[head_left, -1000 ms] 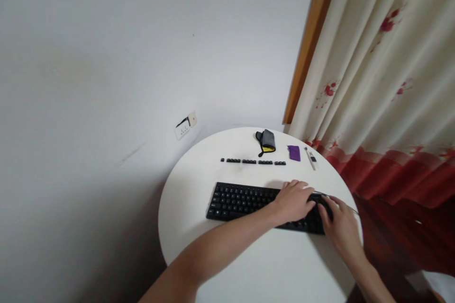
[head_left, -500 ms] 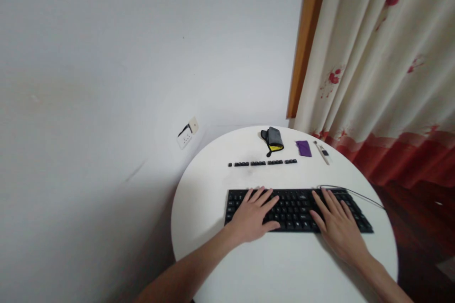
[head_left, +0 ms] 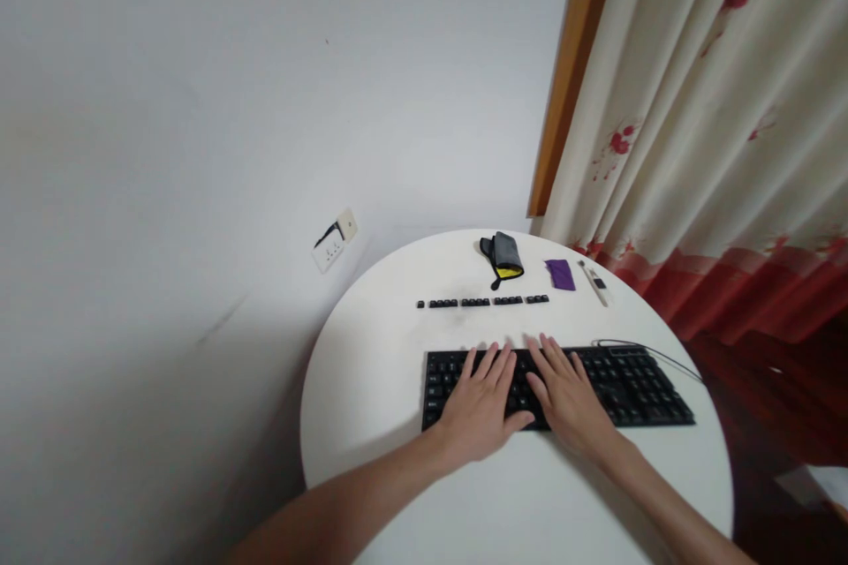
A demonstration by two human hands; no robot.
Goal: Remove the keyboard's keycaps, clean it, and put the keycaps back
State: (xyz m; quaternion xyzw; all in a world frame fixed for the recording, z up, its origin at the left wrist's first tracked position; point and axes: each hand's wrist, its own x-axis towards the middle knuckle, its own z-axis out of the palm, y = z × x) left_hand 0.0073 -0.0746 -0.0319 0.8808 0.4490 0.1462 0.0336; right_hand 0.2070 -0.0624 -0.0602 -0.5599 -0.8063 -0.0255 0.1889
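A black keyboard lies on the white round table, its number pad toward the right. My left hand rests on the left part of the keys, palm down, fingers stretched out and thumb apart. Beside it, my right hand lies flat over the middle keys with its fingers spread. Neither hand holds anything. Beyond the keyboard, a row of loose black keycaps is laid out in small groups. Some of the keys are hidden under both hands.
Farther back are a folded grey and yellow cloth, a purple cloth and a small white brush tool. The keyboard's cable runs off to the right. A wall with a socket stands at the left, a curtain at the right.
My right hand has moved left along the keyboard, from near the right part to the middle, close to my left hand. My left hand has shifted slightly right. The view has tilted a little.
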